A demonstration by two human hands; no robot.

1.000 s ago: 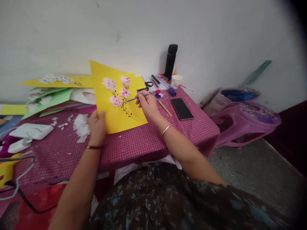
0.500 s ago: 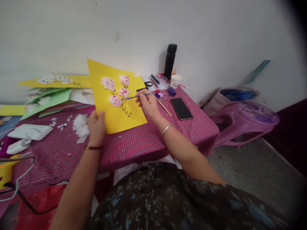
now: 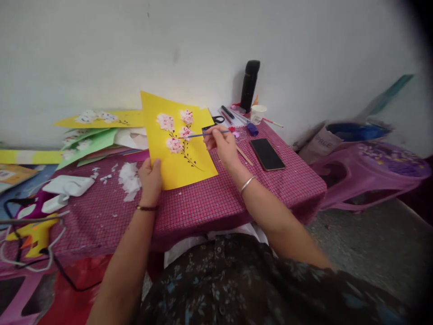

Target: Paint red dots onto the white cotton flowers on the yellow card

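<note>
A yellow paper sheet (image 3: pixel 189 158) with pink tissue flowers and a dark painted stem is tilted up off the table. My left hand (image 3: pixel 150 180) is closed on its lower left edge. My right hand (image 3: pixel 221 144) pinches a thin blue paintbrush (image 3: pixel 204 134), whose tip touches the sheet by the flowers. A silver bangle sits on my right wrist.
The table has a red checked cloth (image 3: pixel 209 198). On it lie a black phone (image 3: pixel 267 154), a wooden stick, scissors, pens, paint pots, a paper cup (image 3: pixel 259 113) and a black bottle (image 3: pixel 249 85). Paper sheets and white tissue scraps (image 3: pixel 128 180) lie to the left. A purple plastic stool (image 3: pixel 368 174) stands to the right.
The view has shifted, so everything sits further right in the picture. The brush tip has moved up from the stem towards the upper flowers. My left hand's hold on the sheet is unchanged.
</note>
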